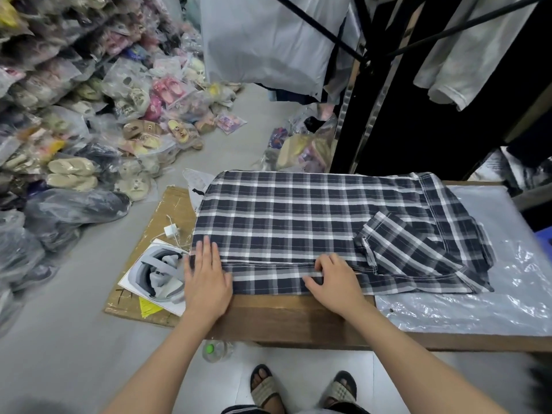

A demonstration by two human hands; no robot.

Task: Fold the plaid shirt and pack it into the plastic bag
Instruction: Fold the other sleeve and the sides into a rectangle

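Plaid shirt (298,222) spread flat on the wooden table (298,318), near its front edge.
Left hand (206,279) presses flat, fingers together, on the shirt's left corner; right hand (334,279) pinches the folded front hem.

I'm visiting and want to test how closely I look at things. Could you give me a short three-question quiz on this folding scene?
1. True or false: the plaid shirt is already inside the plastic bag.
2. Which hand lies flat on the shirt's near left corner?
A. left hand
B. right hand
3. Fill in: the shirt lies on a wooden ____.

Key:
1. False; it lies spread out, with its right part resting on top of the bag.
2. A; the right hand's fingers curl at the folded near edge.
3. Table.
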